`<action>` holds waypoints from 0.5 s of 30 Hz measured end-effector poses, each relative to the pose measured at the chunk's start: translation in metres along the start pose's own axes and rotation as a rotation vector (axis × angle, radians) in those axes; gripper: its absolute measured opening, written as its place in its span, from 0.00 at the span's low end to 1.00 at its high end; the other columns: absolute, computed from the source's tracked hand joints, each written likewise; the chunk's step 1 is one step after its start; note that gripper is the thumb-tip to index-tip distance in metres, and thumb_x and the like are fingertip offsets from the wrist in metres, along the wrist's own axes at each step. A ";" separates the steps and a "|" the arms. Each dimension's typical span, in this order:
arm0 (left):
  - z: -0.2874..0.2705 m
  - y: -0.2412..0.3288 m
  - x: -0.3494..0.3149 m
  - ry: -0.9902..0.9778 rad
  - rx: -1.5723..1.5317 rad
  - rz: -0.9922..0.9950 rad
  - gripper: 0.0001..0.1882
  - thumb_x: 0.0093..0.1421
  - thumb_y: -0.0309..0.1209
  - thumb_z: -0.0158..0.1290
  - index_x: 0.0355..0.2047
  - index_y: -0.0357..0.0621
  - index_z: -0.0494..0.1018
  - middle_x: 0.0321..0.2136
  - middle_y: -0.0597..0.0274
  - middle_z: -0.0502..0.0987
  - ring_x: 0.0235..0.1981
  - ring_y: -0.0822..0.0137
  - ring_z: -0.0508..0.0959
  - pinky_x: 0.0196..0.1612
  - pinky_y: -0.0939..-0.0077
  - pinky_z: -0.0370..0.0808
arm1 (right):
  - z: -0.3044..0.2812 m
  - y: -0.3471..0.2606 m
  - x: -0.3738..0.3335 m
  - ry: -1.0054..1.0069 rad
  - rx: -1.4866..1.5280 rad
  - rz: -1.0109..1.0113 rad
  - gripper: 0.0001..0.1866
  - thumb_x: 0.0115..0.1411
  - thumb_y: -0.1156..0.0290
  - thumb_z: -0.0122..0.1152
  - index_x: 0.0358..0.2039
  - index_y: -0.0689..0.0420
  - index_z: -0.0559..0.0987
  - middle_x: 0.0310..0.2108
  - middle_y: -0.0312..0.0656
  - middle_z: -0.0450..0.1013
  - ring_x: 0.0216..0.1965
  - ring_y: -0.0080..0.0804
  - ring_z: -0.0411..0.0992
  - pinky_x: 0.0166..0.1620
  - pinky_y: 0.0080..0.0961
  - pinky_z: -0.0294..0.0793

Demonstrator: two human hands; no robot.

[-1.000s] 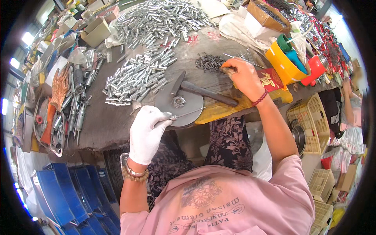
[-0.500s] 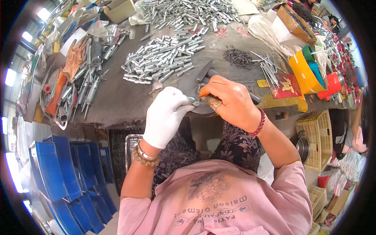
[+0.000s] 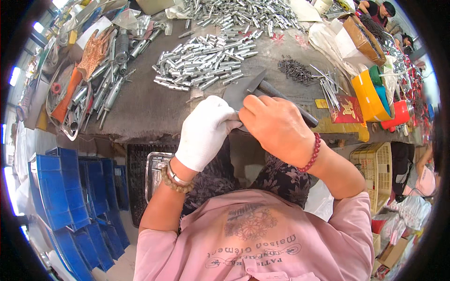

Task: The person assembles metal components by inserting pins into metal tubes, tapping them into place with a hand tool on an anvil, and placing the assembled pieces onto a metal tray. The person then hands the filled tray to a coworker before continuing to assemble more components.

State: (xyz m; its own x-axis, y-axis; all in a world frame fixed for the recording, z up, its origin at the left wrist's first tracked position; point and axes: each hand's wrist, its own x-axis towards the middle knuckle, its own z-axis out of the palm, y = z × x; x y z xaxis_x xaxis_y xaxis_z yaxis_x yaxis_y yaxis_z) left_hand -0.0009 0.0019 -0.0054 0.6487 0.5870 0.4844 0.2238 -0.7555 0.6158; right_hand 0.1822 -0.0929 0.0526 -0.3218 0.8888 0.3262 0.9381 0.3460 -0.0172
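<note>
My left hand [image 3: 206, 133], in a white glove, is closed in a pinch at the table's near edge. The silver metal tube between its fingertips showed half a second ago and is almost wholly hidden now. Bare, with a red bead bracelet at the wrist, my right hand [image 3: 281, 131] touches the left fingertips. Its fingers are curled, and what they hold is hidden beneath them. Just beyond the hands, a hammer [image 3: 290, 104] lies slantwise across a dark round metal plate [image 3: 234, 93]. A pile of silver metal tubes [image 3: 201, 63] lies past the plate.
A small heap of dark pins [image 3: 296, 70] and several thin rods [image 3: 329, 91] lie to the right, beside a red packet [image 3: 347, 110] and a yellow container [image 3: 370, 96]. Tools and an orange glove [image 3: 95, 54] crowd the left. Blue bins [image 3: 58, 192] stand below left.
My right hand has turned over more, back upward, and closed in against the left fingertips, covering the piece between them. The view has shifted slightly, moving the table things to the right.
</note>
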 end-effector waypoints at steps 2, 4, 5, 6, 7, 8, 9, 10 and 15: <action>-0.001 0.001 0.001 0.003 -0.010 -0.005 0.09 0.53 0.27 0.69 0.34 0.45 0.82 0.33 0.60 0.77 0.37 0.56 0.80 0.43 0.64 0.78 | 0.001 -0.002 0.001 -0.031 -0.048 0.011 0.04 0.56 0.74 0.61 0.33 0.55 0.78 0.35 0.41 0.70 0.38 0.42 0.78 0.41 0.38 0.82; -0.003 0.002 0.002 -0.056 0.004 -0.033 0.09 0.53 0.27 0.69 0.34 0.44 0.82 0.33 0.59 0.77 0.37 0.55 0.80 0.43 0.63 0.78 | 0.006 0.006 -0.006 -0.015 0.039 0.039 0.07 0.56 0.74 0.62 0.36 0.55 0.79 0.36 0.41 0.71 0.39 0.43 0.78 0.42 0.39 0.81; -0.002 0.001 0.002 -0.055 0.001 -0.030 0.09 0.53 0.27 0.69 0.34 0.44 0.82 0.33 0.59 0.77 0.37 0.55 0.80 0.43 0.63 0.78 | 0.007 0.010 -0.011 0.003 0.130 0.068 0.09 0.56 0.74 0.63 0.39 0.55 0.81 0.37 0.41 0.73 0.40 0.43 0.78 0.42 0.39 0.81; -0.002 -0.001 0.001 -0.054 -0.037 -0.028 0.09 0.53 0.27 0.69 0.34 0.44 0.82 0.32 0.59 0.77 0.37 0.55 0.80 0.43 0.63 0.78 | 0.005 0.014 -0.014 0.003 0.128 0.066 0.09 0.56 0.74 0.63 0.39 0.55 0.81 0.37 0.41 0.73 0.40 0.43 0.78 0.42 0.39 0.81; -0.002 -0.002 0.000 -0.054 -0.076 -0.025 0.09 0.53 0.27 0.69 0.34 0.43 0.82 0.32 0.58 0.77 0.38 0.55 0.80 0.43 0.63 0.78 | 0.003 0.018 -0.019 0.119 0.129 0.118 0.14 0.55 0.75 0.65 0.44 0.55 0.82 0.39 0.42 0.74 0.40 0.45 0.78 0.44 0.41 0.80; -0.003 -0.003 0.001 -0.052 -0.076 -0.025 0.09 0.53 0.27 0.69 0.34 0.43 0.82 0.32 0.58 0.77 0.38 0.55 0.80 0.43 0.63 0.78 | 0.001 0.022 -0.023 0.236 0.129 0.170 0.19 0.55 0.76 0.66 0.49 0.55 0.82 0.40 0.43 0.76 0.41 0.47 0.78 0.45 0.43 0.80; -0.005 -0.001 0.001 -0.057 -0.062 0.000 0.08 0.54 0.26 0.69 0.35 0.41 0.83 0.32 0.58 0.77 0.37 0.55 0.79 0.43 0.64 0.77 | -0.004 0.025 -0.029 0.233 0.129 0.169 0.19 0.55 0.76 0.66 0.49 0.55 0.82 0.40 0.43 0.76 0.41 0.47 0.78 0.45 0.43 0.80; -0.006 0.000 0.001 -0.063 -0.048 0.025 0.08 0.55 0.25 0.69 0.36 0.38 0.83 0.32 0.58 0.77 0.37 0.56 0.78 0.43 0.65 0.75 | -0.011 0.027 -0.033 0.164 0.068 0.283 0.23 0.54 0.78 0.67 0.53 0.55 0.82 0.41 0.44 0.77 0.43 0.47 0.77 0.47 0.43 0.79; -0.008 0.003 0.005 -0.110 -0.150 -0.088 0.09 0.56 0.25 0.69 0.36 0.38 0.84 0.32 0.58 0.77 0.37 0.57 0.78 0.43 0.66 0.75 | 0.000 0.040 -0.052 0.184 0.080 0.402 0.29 0.51 0.81 0.68 0.57 0.54 0.80 0.40 0.46 0.77 0.46 0.49 0.77 0.50 0.44 0.78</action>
State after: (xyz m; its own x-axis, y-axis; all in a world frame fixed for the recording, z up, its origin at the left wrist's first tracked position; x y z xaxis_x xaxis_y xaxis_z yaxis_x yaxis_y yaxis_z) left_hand -0.0033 0.0044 0.0041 0.7087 0.6071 0.3594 0.1772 -0.6463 0.7422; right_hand 0.2362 -0.1257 0.0344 0.1010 0.8918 0.4410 0.9688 0.0126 -0.2475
